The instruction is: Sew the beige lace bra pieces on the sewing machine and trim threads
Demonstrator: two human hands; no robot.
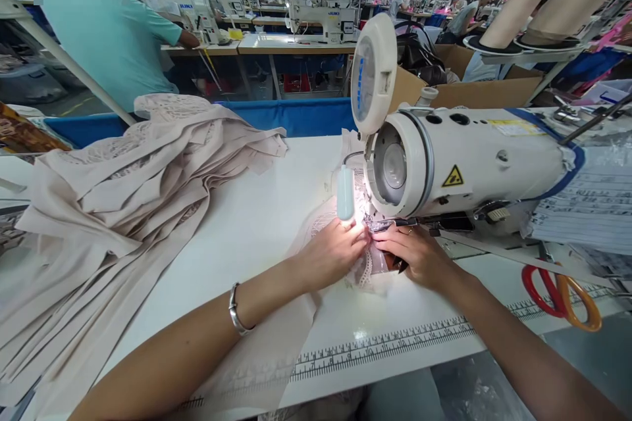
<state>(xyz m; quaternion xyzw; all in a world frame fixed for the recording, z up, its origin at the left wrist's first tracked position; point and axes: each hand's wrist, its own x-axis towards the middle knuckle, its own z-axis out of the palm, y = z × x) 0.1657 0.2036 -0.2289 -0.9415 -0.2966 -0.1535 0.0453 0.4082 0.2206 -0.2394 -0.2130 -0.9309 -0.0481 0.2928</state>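
Observation:
My left hand [336,251] lies on a piece of beige lace fabric [323,216], its fingers drawn together and gripping it beside the needle area of a white sewing machine [474,154]. Across from it, my right hand [415,253] has its fingertips pressed together on the edge of the same fabric, under the machine head. The needle itself is hidden by the head and my fingers. A small pale-blue lamp [345,194] lights the spot. Sheer cloth [276,355] from the piece trails under my left forearm towards the table's front edge.
A heap of beige lace-trimmed pieces [133,177] covers the left of the table. Orange-and-red scissors [563,296] lie at the right, near a printed ruler strip [395,345]. Thread cones [518,6] stand above a cardboard box [494,92]. A person [108,46] in turquoise is beyond.

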